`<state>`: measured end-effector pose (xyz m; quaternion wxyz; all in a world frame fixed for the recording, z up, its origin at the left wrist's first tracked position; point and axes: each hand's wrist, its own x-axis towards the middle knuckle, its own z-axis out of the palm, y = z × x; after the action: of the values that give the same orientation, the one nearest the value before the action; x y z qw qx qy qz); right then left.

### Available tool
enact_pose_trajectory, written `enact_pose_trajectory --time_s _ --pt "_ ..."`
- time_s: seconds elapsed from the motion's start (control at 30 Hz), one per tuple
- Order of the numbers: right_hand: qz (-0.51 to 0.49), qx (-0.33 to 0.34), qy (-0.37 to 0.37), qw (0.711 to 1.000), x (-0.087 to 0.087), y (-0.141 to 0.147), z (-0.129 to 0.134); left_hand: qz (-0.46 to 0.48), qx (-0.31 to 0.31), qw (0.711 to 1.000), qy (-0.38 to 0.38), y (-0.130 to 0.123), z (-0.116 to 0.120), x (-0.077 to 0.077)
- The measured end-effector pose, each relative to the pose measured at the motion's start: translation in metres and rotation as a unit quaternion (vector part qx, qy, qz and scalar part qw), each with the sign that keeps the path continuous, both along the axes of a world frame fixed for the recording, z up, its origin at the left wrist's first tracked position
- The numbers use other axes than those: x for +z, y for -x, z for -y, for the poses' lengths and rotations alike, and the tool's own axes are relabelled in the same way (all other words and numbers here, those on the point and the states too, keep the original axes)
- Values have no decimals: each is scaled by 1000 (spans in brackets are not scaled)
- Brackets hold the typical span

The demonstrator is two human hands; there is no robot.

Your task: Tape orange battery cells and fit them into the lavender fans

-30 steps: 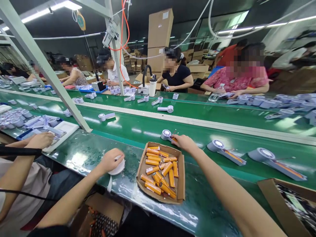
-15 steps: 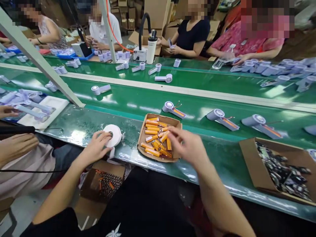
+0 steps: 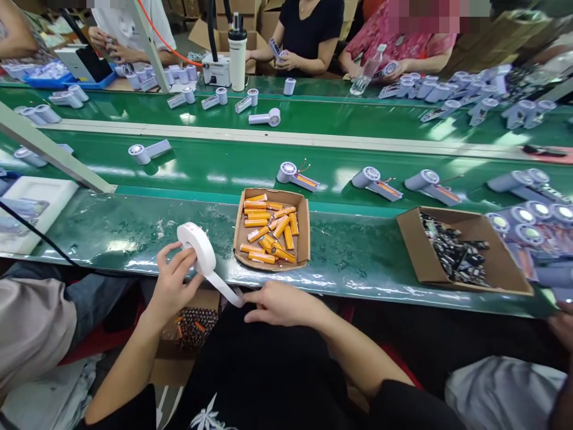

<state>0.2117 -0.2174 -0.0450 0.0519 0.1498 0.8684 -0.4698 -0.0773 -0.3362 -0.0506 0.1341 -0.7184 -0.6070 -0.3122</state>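
Note:
My left hand (image 3: 175, 278) grips a roll of white tape (image 3: 200, 248), tilted up at the bench's front edge. A strip of tape runs from the roll down to my right hand (image 3: 280, 303), whose fingers are closed on its free end. To the right of the roll, a shallow cardboard tray (image 3: 304, 230) holds several orange battery cells (image 3: 256, 223), some with wires. Neither hand touches the tray.
An open box of small dark parts (image 3: 416, 254) stands at the right of the bench. Lilac fan bodies (image 3: 367, 177) lie on the green belt (image 3: 215, 164) beyond. A slanted metal post (image 3: 58, 149) rises at left. People sit across the belt and on both sides.
My right hand has left the battery tray and moved down and left to the tape's end. My left hand has raised and tilted the roll, and a strip is now drawn out. The view has shifted.

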Motion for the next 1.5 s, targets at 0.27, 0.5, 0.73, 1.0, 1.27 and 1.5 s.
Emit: enact_pose_trajectory --time_s 0.27,0.5,0.73,1.0,1.27,1.5 --pt "120 -199 -317 919 17 -33 -75 1 -19 999 -27 -19 -3 -7" --pt "-241 -380 -2 893 5 -47 -67 -44 -71 995 44 -44 -9 -4" --pt "-177 -305 -6 936 32 -23 -35 -150 -73 983 73 -52 -15 8" --pt "-261 -408 228 845 -8 -3 -29 -149 -57 987 -2 -79 -24 6" --pt "-485 -588 273 587 -6 -12 -49 2 -124 992 -3 -120 15 -23" --pt "-458 -648 185 579 -29 -107 -111 96 47 942 318 57 5 -31"
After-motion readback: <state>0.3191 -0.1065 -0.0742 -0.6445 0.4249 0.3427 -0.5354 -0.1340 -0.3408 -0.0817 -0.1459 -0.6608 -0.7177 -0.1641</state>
